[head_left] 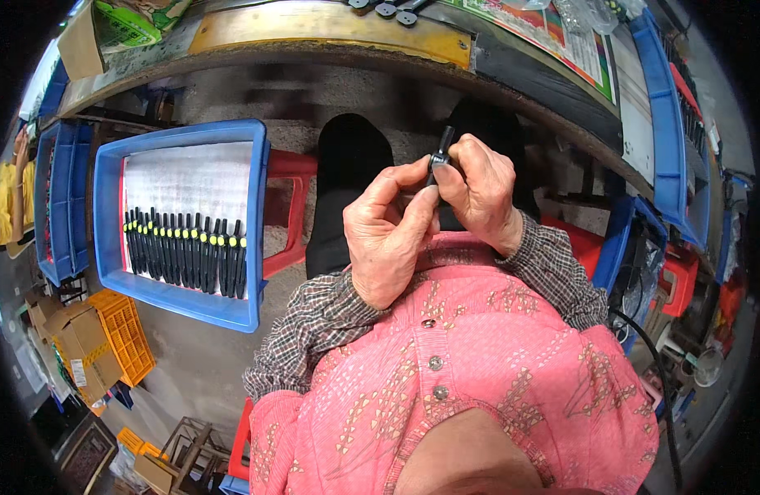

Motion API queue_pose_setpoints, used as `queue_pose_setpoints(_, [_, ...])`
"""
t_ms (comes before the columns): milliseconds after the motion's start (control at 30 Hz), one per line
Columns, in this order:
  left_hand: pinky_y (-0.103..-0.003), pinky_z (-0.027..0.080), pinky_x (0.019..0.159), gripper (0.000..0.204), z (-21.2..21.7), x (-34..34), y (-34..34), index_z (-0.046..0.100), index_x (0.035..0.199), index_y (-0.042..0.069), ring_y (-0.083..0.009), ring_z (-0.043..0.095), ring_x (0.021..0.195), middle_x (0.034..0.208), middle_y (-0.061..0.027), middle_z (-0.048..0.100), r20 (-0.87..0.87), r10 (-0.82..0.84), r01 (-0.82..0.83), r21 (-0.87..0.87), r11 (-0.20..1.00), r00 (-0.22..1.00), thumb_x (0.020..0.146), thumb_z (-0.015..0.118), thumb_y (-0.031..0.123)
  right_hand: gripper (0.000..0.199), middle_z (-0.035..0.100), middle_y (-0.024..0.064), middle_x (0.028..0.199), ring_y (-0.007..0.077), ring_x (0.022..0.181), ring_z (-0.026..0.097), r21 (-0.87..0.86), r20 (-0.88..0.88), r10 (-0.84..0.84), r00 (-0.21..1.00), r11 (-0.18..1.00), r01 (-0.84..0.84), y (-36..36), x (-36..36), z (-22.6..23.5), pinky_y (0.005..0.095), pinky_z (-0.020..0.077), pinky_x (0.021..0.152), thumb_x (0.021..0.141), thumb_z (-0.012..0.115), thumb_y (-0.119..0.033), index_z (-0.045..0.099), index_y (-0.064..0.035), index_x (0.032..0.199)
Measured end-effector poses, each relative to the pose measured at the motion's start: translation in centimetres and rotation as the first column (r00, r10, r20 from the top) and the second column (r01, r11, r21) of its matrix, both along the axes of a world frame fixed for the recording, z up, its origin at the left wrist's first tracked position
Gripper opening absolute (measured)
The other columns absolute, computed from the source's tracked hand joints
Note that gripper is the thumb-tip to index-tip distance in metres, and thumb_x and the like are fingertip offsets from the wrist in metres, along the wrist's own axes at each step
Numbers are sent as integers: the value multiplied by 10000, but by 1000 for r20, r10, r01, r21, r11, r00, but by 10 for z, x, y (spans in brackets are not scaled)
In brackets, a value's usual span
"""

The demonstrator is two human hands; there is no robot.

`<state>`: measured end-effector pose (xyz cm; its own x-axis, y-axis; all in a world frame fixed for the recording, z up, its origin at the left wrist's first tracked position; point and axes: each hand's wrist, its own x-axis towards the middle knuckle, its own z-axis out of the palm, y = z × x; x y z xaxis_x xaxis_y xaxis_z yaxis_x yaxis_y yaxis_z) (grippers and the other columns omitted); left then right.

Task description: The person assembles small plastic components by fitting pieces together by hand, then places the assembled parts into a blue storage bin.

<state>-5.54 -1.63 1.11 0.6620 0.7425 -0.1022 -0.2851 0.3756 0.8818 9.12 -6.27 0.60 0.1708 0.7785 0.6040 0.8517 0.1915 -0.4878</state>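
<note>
Above my lap, both hands are closed around one slim black rod-shaped part [447, 140], its upper end sticking up between the fingertips. The thumb and fingers of my left hand [390, 235] pinch its lower portion, which is partly hidden. My right hand [483, 188] grips it higher up, thumb pressed against a thicker collar at its middle. To the left, a blue plastic tray [179, 311] lined with white paper holds a row of similar black parts [186, 252], each with a yellow-green dot or band.
A worn workbench edge [330, 43] curves ahead of me, with a few black parts [406, 16] on it. A red stool [293, 206] is beside the tray. Blue bins [673, 132] stand at the right. An orange crate [122, 334] and cardboard box [79, 346] are at lower left.
</note>
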Motion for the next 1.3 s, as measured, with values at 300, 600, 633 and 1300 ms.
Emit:
queue_pose_setpoints(300, [-201, 446, 452, 196, 2, -1, 15, 494, 1121, -21, -112, 565, 609, 939, -136, 602, 172, -44, 96, -301, 949, 984, 931, 475, 24, 250, 543, 77, 664, 204, 568, 580, -102, -314, 51, 948, 991, -87, 2, 0, 8, 299, 427, 478, 876, 624, -217, 517, -26, 755])
queue_pose_setpoints(600, [-338, 573, 613, 257, -9, -9, 26, 448, 1160, -31, -188, 614, 721, 987, -168, 598, 255, -41, 169, -508, 845, 966, 931, 490, 79, 201, 540, 62, 661, 148, 553, 550, -157, -305, 20, 952, 985, -71, 0, -3, 1, 265, 413, 474, 823, 681, -144, 532, -25, 761])
queue_pose_setpoints(633, [-362, 581, 644, 257, -10, -11, 28, 448, 1159, -31, -192, 617, 738, 1001, -174, 597, 273, -43, 183, -516, 837, 961, 930, 492, 78, 194, 533, 62, 661, 145, 548, 544, -159, -289, 16, 957, 985, -65, 0, -3, 2, 265, 412, 472, 821, 681, -136, 534, -23, 765])
queue_pose_setpoints(1300, [-470, 552, 837, 274, -16, -33, 41, 444, 1198, -3, -198, 625, 845, 1088, -190, 580, 231, 61, 77, -544, 835, 971, 937, 495, 59, 155, 528, 59, 662, 139, 542, 526, -226, -235, 37, 971, 970, -92, 1, -9, 3, 255, 406, 475, 802, 686, -87, 556, -11, 762])
